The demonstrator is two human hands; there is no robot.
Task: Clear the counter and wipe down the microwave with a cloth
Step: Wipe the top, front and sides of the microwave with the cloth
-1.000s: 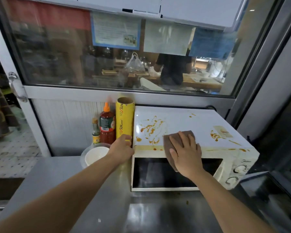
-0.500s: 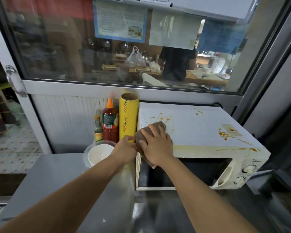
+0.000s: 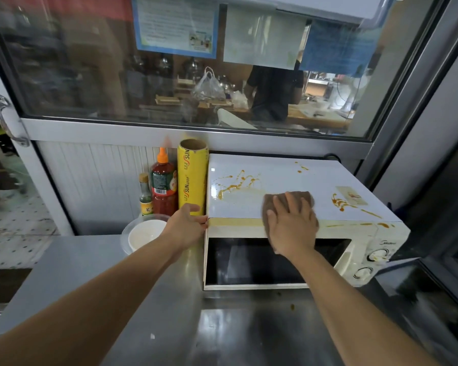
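Note:
A white microwave stands on the steel counter, its top streaked with orange-brown sauce at the left, the far middle and the right. My right hand lies flat on a brown cloth, pressing it onto the front middle of the microwave top. My left hand grips the microwave's front left corner, thumb on the edge.
Left of the microwave stand a yellow cling-film roll, a red sauce bottle and a small bottle. A clear bowl holding a white bowl sits in front of them. A glass window rises behind; a person stands beyond it.
My right hand slid the cloth left toward the sauce at the left, then back right to the front middle; part of that sauce is smeared away. My left hand stays at the corner.

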